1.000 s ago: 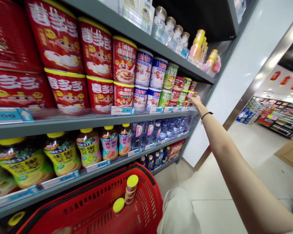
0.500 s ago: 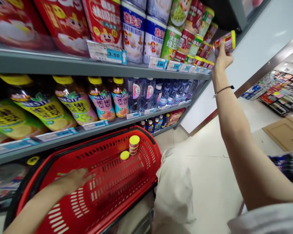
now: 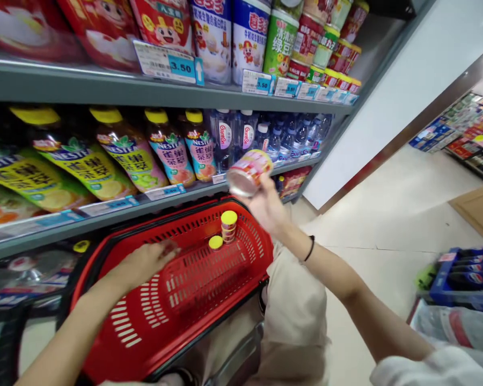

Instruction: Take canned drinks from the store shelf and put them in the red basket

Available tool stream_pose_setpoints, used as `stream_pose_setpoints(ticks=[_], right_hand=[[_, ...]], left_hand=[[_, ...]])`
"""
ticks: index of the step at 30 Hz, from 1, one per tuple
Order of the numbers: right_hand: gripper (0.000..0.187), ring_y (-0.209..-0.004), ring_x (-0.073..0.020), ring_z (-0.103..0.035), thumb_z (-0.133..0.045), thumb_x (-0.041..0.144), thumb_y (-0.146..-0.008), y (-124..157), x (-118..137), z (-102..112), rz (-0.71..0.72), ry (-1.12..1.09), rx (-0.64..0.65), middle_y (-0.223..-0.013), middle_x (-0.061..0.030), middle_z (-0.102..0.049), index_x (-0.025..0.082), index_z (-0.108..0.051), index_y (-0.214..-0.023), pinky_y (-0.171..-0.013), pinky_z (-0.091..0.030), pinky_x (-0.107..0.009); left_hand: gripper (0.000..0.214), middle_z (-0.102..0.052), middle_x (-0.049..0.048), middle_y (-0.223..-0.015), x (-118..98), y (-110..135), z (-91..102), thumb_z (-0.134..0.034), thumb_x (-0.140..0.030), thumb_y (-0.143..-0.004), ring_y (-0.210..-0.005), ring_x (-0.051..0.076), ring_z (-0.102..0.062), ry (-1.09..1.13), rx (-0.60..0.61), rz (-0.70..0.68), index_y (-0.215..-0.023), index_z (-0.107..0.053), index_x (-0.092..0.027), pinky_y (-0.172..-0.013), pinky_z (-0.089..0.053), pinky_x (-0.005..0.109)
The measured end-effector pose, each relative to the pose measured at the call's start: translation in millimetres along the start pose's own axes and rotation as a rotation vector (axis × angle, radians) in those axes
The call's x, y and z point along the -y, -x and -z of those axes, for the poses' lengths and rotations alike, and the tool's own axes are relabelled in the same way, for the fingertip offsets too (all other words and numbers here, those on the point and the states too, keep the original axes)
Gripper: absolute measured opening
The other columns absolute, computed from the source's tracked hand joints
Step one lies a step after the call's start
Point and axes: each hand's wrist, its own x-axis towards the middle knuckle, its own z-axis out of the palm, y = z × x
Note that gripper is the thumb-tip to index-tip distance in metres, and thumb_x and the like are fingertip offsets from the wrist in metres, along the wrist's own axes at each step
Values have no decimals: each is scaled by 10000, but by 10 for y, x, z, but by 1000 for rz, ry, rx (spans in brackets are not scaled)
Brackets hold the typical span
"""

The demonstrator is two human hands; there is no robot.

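Observation:
My right hand [image 3: 268, 206] grips a small red can [image 3: 247, 171], tipped on its side with its metal bottom toward me, just above the far rim of a red shopping basket [image 3: 153, 332]. Inside the basket stand two yellow-lidded cans [image 3: 226, 228], one taller than the other. My left hand [image 3: 145, 262] rests on the basket's near rim, fingers curled over it. A black band sits on my right wrist.
Grey shelves [image 3: 145, 94] hold rows of cans with price tags above, yellow-capped drink bottles [image 3: 124, 153] and water bottles [image 3: 245, 136] below. A white wall and pale floor lie to the right. Blue crates [image 3: 462, 273] sit at the right edge.
My right hand has come down from the far end of the upper shelf with the can to just above the basket. My left hand slid a little along the rim.

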Motion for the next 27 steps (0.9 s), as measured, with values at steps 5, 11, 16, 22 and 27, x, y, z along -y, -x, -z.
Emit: stream_pose_setpoints(ticks=[5,11,16,22,27], right_hand=[[248,-1366,-300,-596,-581,361,-1008,-192,-764,-632,-343,-314,303,-1380,-91,-700,205,-625,-1196,-1099,-553,-533],[254,-1108,-241,-723,-702,357,-912,-97,-1338,-747,-518,-446,347,-1135,-111,-774,159,-682,-1070,-981,-599,-379],[243,-1000,-201,-722,-591,396,-992,-2,-1393,-719,-623,-406,322,-1129,-89,-764,194,-663,-1106,-918,-591,-307],[324,-759,-206,-710,-392,438,-1078,107,-1237,-728,-721,-494,395,-1027,-53,-757,234,-631,-1158,-703,-606,-342],[302,-593,-159,-607,-536,518,-1031,147,-1261,-719,-738,-522,379,-844,-4,-696,235,-636,-1064,-534,-540,-279]], left_hand=[[793,-675,171,-1385,-353,263,171,-535,-670,-921,-1208,316,-685,206,-274,-139,-1474,-444,-109,-1108,-496,423],[952,-515,204,-1575,-485,477,206,-741,-652,-851,-1406,343,-565,296,-513,-249,-1578,-373,-160,-1204,-435,491],[811,-543,162,-1563,-559,528,217,-796,-478,-880,-1431,304,-543,332,-643,-362,-1561,-454,-199,-1223,-425,473],[786,-582,163,-1531,-572,512,188,-856,-469,-834,-1417,316,-556,432,-634,-428,-1504,-538,-210,-1221,-427,503],[845,-572,156,-1547,-551,518,159,-891,-387,-798,-1399,305,-566,367,-647,-481,-1536,-513,-225,-1199,-440,503]])
